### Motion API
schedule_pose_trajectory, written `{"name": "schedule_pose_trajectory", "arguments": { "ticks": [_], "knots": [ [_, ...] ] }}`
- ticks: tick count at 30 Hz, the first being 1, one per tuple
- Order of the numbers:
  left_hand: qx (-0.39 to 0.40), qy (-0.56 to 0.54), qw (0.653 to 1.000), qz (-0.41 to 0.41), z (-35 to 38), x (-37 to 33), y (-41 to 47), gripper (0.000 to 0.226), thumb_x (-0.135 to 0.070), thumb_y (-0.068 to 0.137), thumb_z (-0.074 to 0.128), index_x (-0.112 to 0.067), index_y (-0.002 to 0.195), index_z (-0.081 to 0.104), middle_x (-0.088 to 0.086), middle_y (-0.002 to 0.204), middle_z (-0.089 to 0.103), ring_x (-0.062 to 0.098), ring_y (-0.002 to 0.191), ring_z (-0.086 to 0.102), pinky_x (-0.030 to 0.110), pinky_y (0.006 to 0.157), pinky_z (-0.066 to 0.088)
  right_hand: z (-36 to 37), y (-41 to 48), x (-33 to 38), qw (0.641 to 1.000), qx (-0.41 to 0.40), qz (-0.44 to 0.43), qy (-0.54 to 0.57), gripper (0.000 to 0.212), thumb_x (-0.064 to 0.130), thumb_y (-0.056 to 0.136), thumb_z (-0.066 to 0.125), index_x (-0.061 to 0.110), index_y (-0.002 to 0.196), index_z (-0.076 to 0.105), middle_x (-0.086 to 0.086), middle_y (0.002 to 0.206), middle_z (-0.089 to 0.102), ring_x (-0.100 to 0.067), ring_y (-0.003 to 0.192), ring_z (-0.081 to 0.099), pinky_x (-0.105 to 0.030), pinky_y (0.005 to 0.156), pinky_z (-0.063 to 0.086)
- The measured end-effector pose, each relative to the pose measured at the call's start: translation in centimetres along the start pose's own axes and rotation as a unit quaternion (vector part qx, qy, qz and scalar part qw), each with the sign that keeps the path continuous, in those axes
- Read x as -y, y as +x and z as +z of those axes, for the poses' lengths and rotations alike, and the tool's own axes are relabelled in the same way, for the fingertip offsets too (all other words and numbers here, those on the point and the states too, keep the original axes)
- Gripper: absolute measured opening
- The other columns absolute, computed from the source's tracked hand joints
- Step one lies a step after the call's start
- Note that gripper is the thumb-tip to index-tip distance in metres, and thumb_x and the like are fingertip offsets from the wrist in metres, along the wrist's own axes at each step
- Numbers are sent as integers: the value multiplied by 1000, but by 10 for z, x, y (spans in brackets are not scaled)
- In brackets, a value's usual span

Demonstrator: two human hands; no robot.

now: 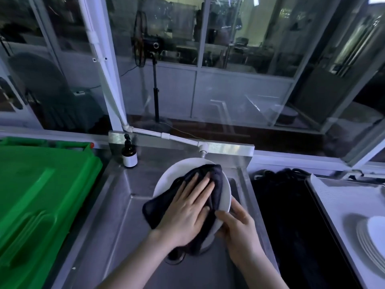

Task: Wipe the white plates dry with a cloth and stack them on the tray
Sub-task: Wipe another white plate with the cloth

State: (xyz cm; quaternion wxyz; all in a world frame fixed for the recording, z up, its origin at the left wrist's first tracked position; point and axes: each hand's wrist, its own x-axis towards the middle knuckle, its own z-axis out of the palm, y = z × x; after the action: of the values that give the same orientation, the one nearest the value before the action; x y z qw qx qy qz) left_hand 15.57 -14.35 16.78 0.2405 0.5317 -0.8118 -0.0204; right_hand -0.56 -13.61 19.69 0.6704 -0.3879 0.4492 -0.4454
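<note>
Honestly, w/ the round white ceramic plate (173, 178) tilted over the steel sink (125, 215) — right hand (239, 228) gripping only its rim, left hand (187, 213) spread flat, pressing the dark grey cloth (215, 174) — a hard push could slip it.

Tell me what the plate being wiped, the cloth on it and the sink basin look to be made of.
Plate: likely glazed ceramic, white and smooth with a soft sheen.
Cloth: dark woven or knit fabric, matte, folding limply.
Sink basin: stainless steel by its look, grey brushed metal with creased corners and dull reflections.
</note>
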Motion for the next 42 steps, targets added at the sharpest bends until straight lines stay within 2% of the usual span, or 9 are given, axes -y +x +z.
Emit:
{"name": "schedule_pose_trajectory", "arguments": {
  "ticks": [7,12,17,20,26,30,32,36,42],
  "knots": [
    [-92,14,994,-59,-14,33,28,57,-32,97,47,-10,149,39,9,159,28,33,147,27,50,117,27,-25,9,27,997,43,-14,-62,58,-9,88,54,37,120,70,-12,104,75,-23,84,69,-37,67,57],
    [-141,-260,929,-221,-22,34,26,66,-14,87,73,-16,144,41,2,140,48,12,131,44,22,110,33,-49,20,60,979,128,-40,-153,60,-9,89,55,40,121,69,-10,102,76,-26,84,73,-37,64,59],
    [-147,-280,904,-288,-21,24,33,52,-15,77,83,-14,122,56,-20,103,62,-3,98,56,-5,78,32,-68,29,95,946,189,-50,-259,60,-9,91,54,44,116,70,-7,96,76,-22,84,72,-42,67,59],
    [-121,-273,923,-244,-26,15,46,45,-19,76,84,-26,111,58,-15,97,68,-2,89,61,4,79,40,-70,34,112,914,232,-79,-322,63,-12,87,53,42,112,73,-1,86,75,-13,77,67,-35,64,51],
    [-4,-220,966,-137,-24,-10,74,41,-30,69,88,-37,99,62,-25,85,65,-9,80,58,12,74,42,-67,41,107,867,264,-100,-411,36,-19,78,50,-3,105,69,-3,80,59,1,63,51,-13,54,36],
    [-4,-268,943,-197,-20,-7,68,29,-25,78,82,-28,101,66,-6,91,72,11,88,64,29,87,47,-84,43,113,892,259,-89,-360,53,-21,81,52,11,120,71,-6,98,75,-6,82,68,-19,67,52],
    [-49,-291,921,-256,-15,-6,56,22,-20,85,76,-15,104,67,2,95,73,17,93,66,35,90,47,-95,45,120,900,242,-94,-350,54,-19,84,54,21,117,71,5,86,77,-5,74,69,-18,60,52],
    [-120,-370,859,-333,-3,-16,36,5,-16,92,67,-16,96,66,-7,92,74,1,86,66,26,80,49,-110,47,128,921,197,-100,-320,56,-17,86,54,23,121,70,5,80,76,-10,71,71,-18,59,52],
    [-50,-296,921,-249,-14,-9,63,27,-20,84,76,-11,107,65,-4,101,74,10,97,67,30,89,49,-94,51,129,883,195,-139,-403,65,-13,82,56,44,111,71,5,90,78,-14,77,72,-33,72,57]
  ]
}}
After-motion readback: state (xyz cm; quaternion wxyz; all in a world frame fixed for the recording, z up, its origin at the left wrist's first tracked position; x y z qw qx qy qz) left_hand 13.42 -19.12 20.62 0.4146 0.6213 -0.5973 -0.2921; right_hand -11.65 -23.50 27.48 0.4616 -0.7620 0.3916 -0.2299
